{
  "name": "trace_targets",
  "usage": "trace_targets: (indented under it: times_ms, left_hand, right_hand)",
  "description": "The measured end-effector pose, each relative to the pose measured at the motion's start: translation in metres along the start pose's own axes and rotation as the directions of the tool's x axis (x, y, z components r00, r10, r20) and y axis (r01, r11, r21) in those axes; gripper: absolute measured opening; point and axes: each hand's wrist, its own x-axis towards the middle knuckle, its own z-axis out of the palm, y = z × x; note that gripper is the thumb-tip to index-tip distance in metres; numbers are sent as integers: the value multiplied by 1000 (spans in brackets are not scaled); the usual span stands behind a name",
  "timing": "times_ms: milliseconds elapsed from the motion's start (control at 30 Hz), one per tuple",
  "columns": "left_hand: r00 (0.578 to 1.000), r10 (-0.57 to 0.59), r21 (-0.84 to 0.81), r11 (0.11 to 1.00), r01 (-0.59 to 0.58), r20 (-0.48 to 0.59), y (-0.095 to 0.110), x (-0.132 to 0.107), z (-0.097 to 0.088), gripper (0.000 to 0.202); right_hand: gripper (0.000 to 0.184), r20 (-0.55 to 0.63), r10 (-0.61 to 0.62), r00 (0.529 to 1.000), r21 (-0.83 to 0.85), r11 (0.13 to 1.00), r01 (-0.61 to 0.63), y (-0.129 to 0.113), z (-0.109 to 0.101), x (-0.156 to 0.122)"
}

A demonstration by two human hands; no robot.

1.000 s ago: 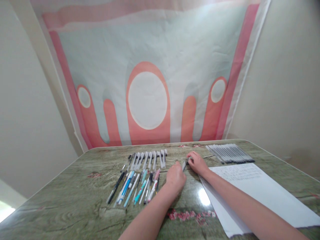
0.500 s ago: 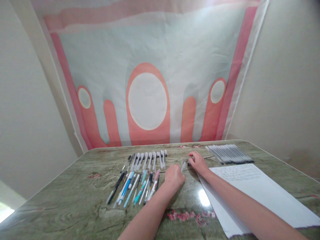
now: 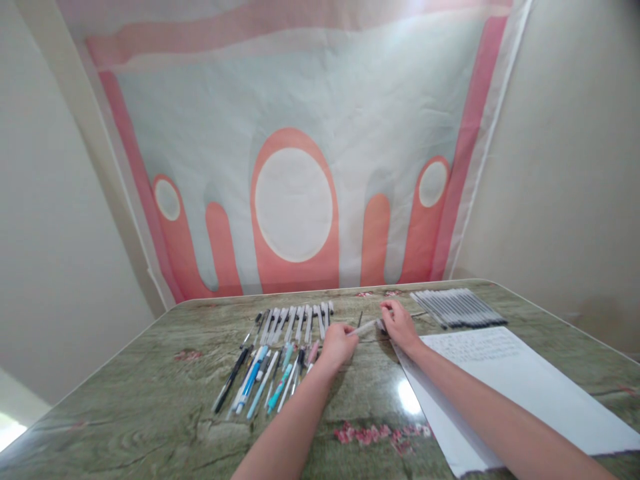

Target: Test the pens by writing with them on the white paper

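Note:
My left hand is closed around one end of a whitish see-through pen barrel, which points right toward my other hand. My right hand has its fingers curled at a small dark piece by the barrel's far end. Whether this piece is joined to the barrel I cannot tell. Just beyond the barrel is a thin dark stick on the table. To the left lies a row of whitish pens, and nearer me a group of mixed pens in blue, teal, black and white, partly covered by my left forearm.
At the right back lies a neat row of clear pens with dark ends. A white paper sheet with writing along its top lies under my right forearm. The wood-patterned table meets a wall hanging behind it.
My left hand has moved a little left and away from me, and the barrel in it now lies flatter, reaching toward my right hand. The thin dark stick has come into view.

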Motion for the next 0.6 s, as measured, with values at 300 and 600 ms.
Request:
trace_targets:
  times_ms: [300, 600]
  left_hand:
    - [997, -75, -636, 768, 80, 34, 6, 0, 21, 27]
    - [997, 66, -679, 734, -18, 45, 5, -7, 29, 38]
  right_hand:
    - [25, 92, -62, 994, 118, 992, 51, -26, -9, 0]
    - [34, 380, 1, 925, 347, 927, -144, -52, -5, -4]
